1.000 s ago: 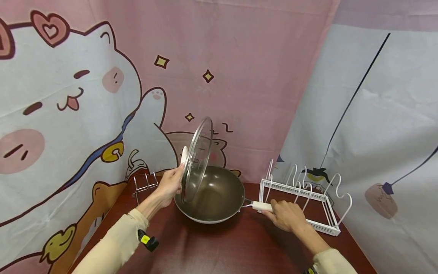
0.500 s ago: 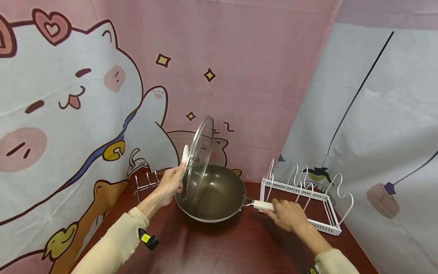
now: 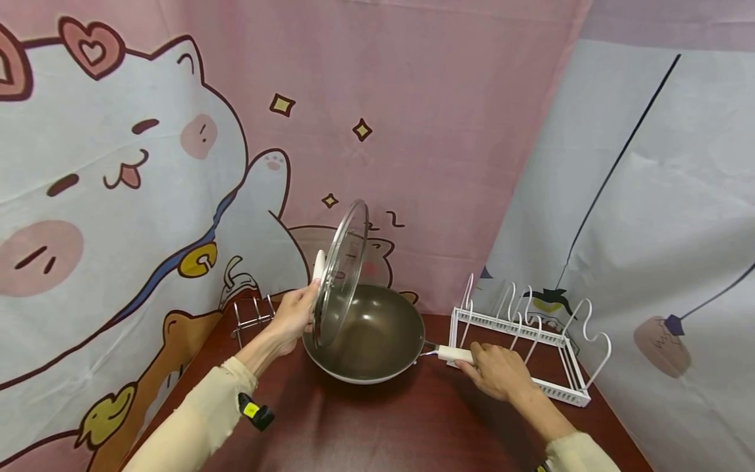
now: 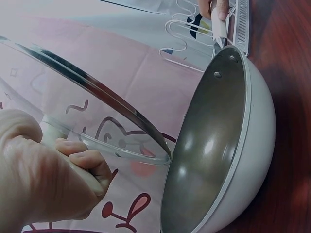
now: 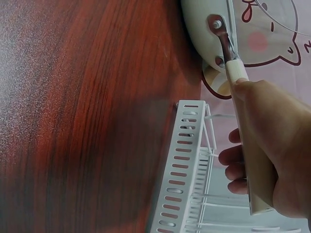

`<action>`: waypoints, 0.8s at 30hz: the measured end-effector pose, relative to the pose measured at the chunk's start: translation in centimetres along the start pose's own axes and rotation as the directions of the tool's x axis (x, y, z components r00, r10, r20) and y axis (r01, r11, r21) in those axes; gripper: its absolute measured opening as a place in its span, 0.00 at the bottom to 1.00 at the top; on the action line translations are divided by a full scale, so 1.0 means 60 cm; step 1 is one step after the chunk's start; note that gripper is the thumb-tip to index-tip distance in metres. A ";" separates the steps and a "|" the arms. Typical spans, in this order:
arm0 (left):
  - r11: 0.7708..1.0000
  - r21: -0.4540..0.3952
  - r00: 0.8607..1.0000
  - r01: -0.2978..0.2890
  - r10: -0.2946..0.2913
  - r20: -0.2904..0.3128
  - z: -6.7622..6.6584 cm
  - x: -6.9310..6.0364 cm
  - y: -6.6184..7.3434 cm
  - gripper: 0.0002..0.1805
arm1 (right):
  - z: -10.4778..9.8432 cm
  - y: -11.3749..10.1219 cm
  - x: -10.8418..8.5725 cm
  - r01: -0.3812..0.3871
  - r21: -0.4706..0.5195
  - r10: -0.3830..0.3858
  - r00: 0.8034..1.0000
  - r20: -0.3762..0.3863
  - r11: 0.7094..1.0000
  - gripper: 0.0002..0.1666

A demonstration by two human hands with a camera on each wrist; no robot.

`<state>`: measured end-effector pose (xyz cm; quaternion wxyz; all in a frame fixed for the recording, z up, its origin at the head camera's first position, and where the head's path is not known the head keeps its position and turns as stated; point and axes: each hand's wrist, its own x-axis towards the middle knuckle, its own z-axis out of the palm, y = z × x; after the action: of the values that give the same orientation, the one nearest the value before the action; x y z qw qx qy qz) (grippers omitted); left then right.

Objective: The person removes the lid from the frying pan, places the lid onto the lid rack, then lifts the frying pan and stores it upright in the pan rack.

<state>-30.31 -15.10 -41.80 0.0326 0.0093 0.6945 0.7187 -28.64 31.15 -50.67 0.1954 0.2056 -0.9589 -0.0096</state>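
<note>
Glass filled the steel-rimmed lid (image 3: 347, 275), which stood steeply tilted, almost on edge, at eleven o'clock from the middle of the wok (image 3: 377, 334) and in front of part of its opening; whether the lid's lower rim touched the wok could not be told. The left hand (image 3: 291, 320), at nine o'clock of the wok, had its fingers curled round the lid's white knob (image 3: 319, 265). The wok sat on the dark red table (image 3: 377, 432), brown and glossy inside, white outside, its pale handle (image 3: 455, 354) pointing just past three o'clock. The right hand (image 3: 498, 372) gripped that handle, thumb laid along it and fingers wrapped underneath. Behind that hand, at three o'clock, stood a white rack (image 3: 560, 393) with wavy upright wires. Well apart at nine o'clock, past the left hand, a small metal rack (image 3: 252, 322) showed its prongs. A black strap (image 3: 253, 412) with a yellow patch crossed the left cuff. Beyond the table hung a pink curtain (image 3: 448, 131), with a large white cartoon cat (image 3: 118, 216) at ten o'clock and a pale grey curtain (image 3: 666, 183) at two.
</note>
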 end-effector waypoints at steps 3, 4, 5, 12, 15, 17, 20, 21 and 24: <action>1.000 -0.003 1.000 0.004 -0.004 0.000 0.000 0.001 -0.001 0.25 | -0.001 0.000 -0.001 0.001 0.001 -0.001 1.000 -0.014 1.000 0.27; 1.000 -0.004 1.000 0.004 -0.004 0.000 -0.001 0.001 -0.001 0.25 | -0.002 0.000 -0.002 0.002 0.001 -0.002 1.000 -0.018 1.000 0.27; 1.000 -0.003 1.000 0.005 -0.005 0.000 -0.001 0.002 -0.002 0.25 | -0.002 0.000 -0.002 0.004 0.001 -0.004 1.000 -0.023 1.000 0.27; 1.000 0.005 1.000 -0.001 0.001 -0.007 -0.003 0.000 0.000 0.25 | -0.002 -0.001 -0.004 0.039 -0.006 -0.039 0.997 -0.065 0.999 0.27; 1.000 0.002 1.000 0.002 -0.002 -0.006 -0.004 0.000 -0.001 0.25 | -0.001 -0.002 -0.004 0.052 -0.010 -0.052 0.996 -0.076 0.999 0.27; 1.000 -0.002 1.000 0.003 -0.003 -0.003 -0.003 0.000 -0.002 0.26 | -0.001 -0.002 -0.005 0.060 -0.011 -0.061 0.995 -0.083 0.998 0.27; 1.000 -0.004 1.000 -0.003 0.003 0.002 -0.003 0.000 -0.003 0.26 | -0.001 -0.003 -0.005 0.082 -0.013 -0.083 0.991 -0.103 0.997 0.27; 1.000 -0.006 1.000 -0.006 0.006 0.004 -0.003 0.000 -0.003 0.27 | -0.001 -0.003 -0.005 0.089 -0.014 -0.090 0.990 -0.110 0.996 0.27; 1.000 -0.008 1.000 -0.012 0.012 0.007 -0.002 0.000 -0.004 0.26 | -0.004 -0.004 -0.006 0.100 -0.018 -0.101 0.988 -0.119 0.995 0.27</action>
<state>-30.31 -15.24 -42.03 0.0308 0.0157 0.6915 0.7216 -28.16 31.11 -50.61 0.2528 0.2529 -0.9338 -0.0128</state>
